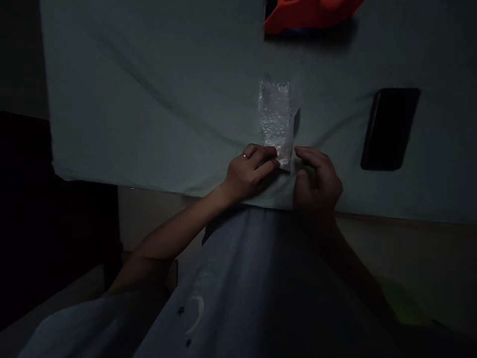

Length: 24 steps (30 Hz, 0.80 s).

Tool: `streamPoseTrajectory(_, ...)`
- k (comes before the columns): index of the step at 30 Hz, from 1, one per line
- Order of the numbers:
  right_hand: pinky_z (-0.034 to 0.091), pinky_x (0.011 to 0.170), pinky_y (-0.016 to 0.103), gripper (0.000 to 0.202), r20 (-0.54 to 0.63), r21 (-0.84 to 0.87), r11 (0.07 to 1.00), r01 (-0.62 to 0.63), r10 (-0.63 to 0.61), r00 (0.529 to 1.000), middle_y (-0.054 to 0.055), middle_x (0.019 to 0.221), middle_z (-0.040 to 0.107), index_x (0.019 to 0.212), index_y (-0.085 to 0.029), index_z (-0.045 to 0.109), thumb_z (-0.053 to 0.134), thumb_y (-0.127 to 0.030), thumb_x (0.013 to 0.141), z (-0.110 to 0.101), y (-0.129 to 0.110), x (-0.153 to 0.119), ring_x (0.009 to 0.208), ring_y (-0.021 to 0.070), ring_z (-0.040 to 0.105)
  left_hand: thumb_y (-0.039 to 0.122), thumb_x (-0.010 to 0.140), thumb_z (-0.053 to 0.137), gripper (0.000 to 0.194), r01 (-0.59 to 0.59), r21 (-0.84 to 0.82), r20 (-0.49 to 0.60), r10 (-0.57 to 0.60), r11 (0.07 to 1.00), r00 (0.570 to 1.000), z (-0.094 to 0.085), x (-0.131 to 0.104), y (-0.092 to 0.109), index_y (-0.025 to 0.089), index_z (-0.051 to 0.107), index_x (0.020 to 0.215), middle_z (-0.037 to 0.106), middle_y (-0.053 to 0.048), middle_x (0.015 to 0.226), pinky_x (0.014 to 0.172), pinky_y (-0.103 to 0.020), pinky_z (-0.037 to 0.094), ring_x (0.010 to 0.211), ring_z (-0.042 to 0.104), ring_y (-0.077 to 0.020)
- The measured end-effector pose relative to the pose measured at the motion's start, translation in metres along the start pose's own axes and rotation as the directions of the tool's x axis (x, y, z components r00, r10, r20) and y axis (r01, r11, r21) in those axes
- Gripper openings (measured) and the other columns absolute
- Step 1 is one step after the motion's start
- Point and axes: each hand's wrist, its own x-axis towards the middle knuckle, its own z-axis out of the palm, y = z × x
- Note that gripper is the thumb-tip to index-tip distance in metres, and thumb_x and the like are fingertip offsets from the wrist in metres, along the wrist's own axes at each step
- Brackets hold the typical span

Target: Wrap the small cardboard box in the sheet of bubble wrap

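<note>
A strip of bubble wrap (276,114) lies on a dim tabletop (160,134) covered in pale greenish cloth, close to the edge nearest the person. It is clear and shiny, longer than wide, its length running away from the body. Whether anything is inside it is too dark to tell. A small dark patch shows just beside its right edge, perhaps shadow.

The left hand (248,174), wearing a ring (244,156), reaches in from the lower left. Its fingers are bent and rest on the near end of the wrap; I cannot tell whether its grip pinches the wrap or only presses it down. The right hand (318,181) is just beside the wrap's right edge, near the same end. Its grip is partly open, fingers curved and thumb apart from them, with nothing between.

Well to the right of the wrap, a black phone (390,129) lies slightly slanted on the cloth. Beyond the wrap, an orange object (309,15) is cut off by the top of the view.

Below the tabletop's edge is the person's bluish clothing (231,268), printed with a crescent moon (199,313) and small dark stars. At lower right, a dim green shape (402,301) shows past the right forearm.
</note>
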Motion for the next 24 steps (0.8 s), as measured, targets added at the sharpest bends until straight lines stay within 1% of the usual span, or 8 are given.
streamPoseTrajectory(5, 0.048, 0.107, 0.052, 0.055, 0.185, -0.176, 0.950, 0.258, -0.225, 0.957, 0.015, 0.141, 0.056, 0.141, -0.019, 0.043, 0.039, -0.011, 0.086, 0.008, 0.003, -0.007, 0.135, 0.0271, 0.050, 0.024, 0.091, 0.055, 0.009, 0.001, 0.014, 0.012, -0.001, 1.000, 1.000, -0.001, 0.003, 0.000, 0.021, 0.062, 0.094, 0.070, -0.006, 0.101, 0.073, -0.032, 0.051, 0.087, 0.062, -0.0175)
streamPoseTrajectory(9, 0.043, 0.110, 0.054, 0.062, 0.230, -0.214, 0.932, 0.293, -0.244, 0.942, 0.017, 0.143, 0.053, 0.145, -0.015, 0.038, 0.038, -0.009, 0.084, 0.015, 0.003, -0.009, 0.141, 0.0280, 0.041, 0.024, 0.091, 0.051, 0.010, 0.004, -0.138, 0.028, 0.000, 0.990, 1.000, -0.006, 0.009, 0.000, 0.020, 0.059, 0.094, 0.070, -0.006, 0.098, 0.081, -0.035, 0.054, 0.092, 0.064, -0.0175)
streamPoseTrajectory(11, 0.043, 0.110, 0.054, 0.061, 0.256, -0.234, 0.929, 0.286, -0.224, 0.940, 0.017, 0.144, 0.053, 0.144, -0.015, 0.039, 0.040, -0.010, 0.083, 0.014, 0.003, -0.009, 0.142, 0.0283, 0.041, 0.023, 0.092, 0.048, 0.010, 0.105, -0.252, 0.006, -0.107, 0.962, 0.994, -0.009, 0.012, 0.000, 0.020, 0.058, 0.090, 0.069, -0.004, 0.093, 0.083, -0.034, 0.054, 0.092, 0.065, -0.0165)
streamPoseTrajectory(13, 0.043, 0.110, 0.054, 0.060, 0.284, -0.248, 0.928, 0.278, -0.205, 0.937, 0.017, 0.144, 0.053, 0.143, -0.014, 0.041, 0.041, -0.011, 0.083, 0.013, 0.002, -0.008, 0.142, 0.0284, 0.040, 0.023, 0.094, 0.047, 0.012, 0.274, -0.366, -0.019, -0.302, 0.889, 0.953, -0.011, 0.018, -0.001, 0.021, 0.058, 0.087, 0.067, -0.003, 0.090, 0.079, -0.031, 0.055, 0.091, 0.065, -0.0153)
streamPoseTrajectory(15, 0.043, 0.110, 0.054, 0.057, 0.301, -0.265, 0.923, 0.278, -0.195, 0.934, 0.017, 0.143, 0.054, 0.141, -0.015, 0.043, 0.042, -0.011, 0.084, 0.012, 0.001, -0.006, 0.141, 0.0280, 0.042, 0.026, 0.095, 0.047, 0.011, 0.458, -0.441, 0.016, -0.504, 0.771, 0.864, -0.011, 0.026, -0.005, 0.021, 0.056, 0.092, 0.066, -0.003, 0.093, 0.072, -0.028, 0.056, 0.085, 0.065, -0.0135)
streamPoseTrajectory(17, 0.044, 0.109, 0.053, 0.053, 0.305, -0.284, 0.912, 0.297, -0.208, 0.929, 0.017, 0.141, 0.056, 0.139, -0.014, 0.046, 0.044, -0.012, 0.086, 0.012, 0.000, -0.005, 0.139, 0.0281, 0.044, 0.029, 0.096, 0.048, 0.010, 0.575, -0.452, 0.098, -0.603, 0.682, 0.792, -0.007, 0.036, -0.012, 0.022, 0.054, 0.098, 0.066, -0.003, 0.095, 0.066, -0.026, 0.055, 0.077, 0.065, -0.0117)
streamPoseTrajectory(18, 0.045, 0.108, 0.052, 0.051, 0.302, -0.294, 0.905, 0.306, -0.216, 0.929, 0.018, 0.139, 0.057, 0.137, -0.014, 0.047, 0.045, -0.013, 0.086, 0.012, 0.000, -0.004, 0.138, 0.0284, 0.046, 0.031, 0.096, 0.049, 0.011, 0.601, -0.437, 0.137, -0.611, 0.669, 0.780, -0.003, 0.042, -0.016, 0.022, 0.054, 0.099, 0.067, -0.002, 0.094, 0.064, -0.026, 0.055, 0.073, 0.064, -0.0113)
streamPoseTrajectory(24, 0.048, 0.105, 0.049, 0.035, 0.248, -0.325, 0.907, 0.267, -0.191, 0.950, 0.013, 0.132, 0.064, 0.125, -0.017, 0.058, 0.049, -0.016, 0.091, 0.015, 0.000, -0.001, 0.129, 0.0272, 0.055, 0.049, 0.092, 0.056, 0.031, 0.562, -0.296, 0.170, -0.537, 0.772, 0.827, 0.029, 0.054, -0.036, 0.020, 0.054, 0.079, 0.059, 0.000, 0.070, 0.067, -0.032, 0.054, 0.070, 0.063, -0.0145)
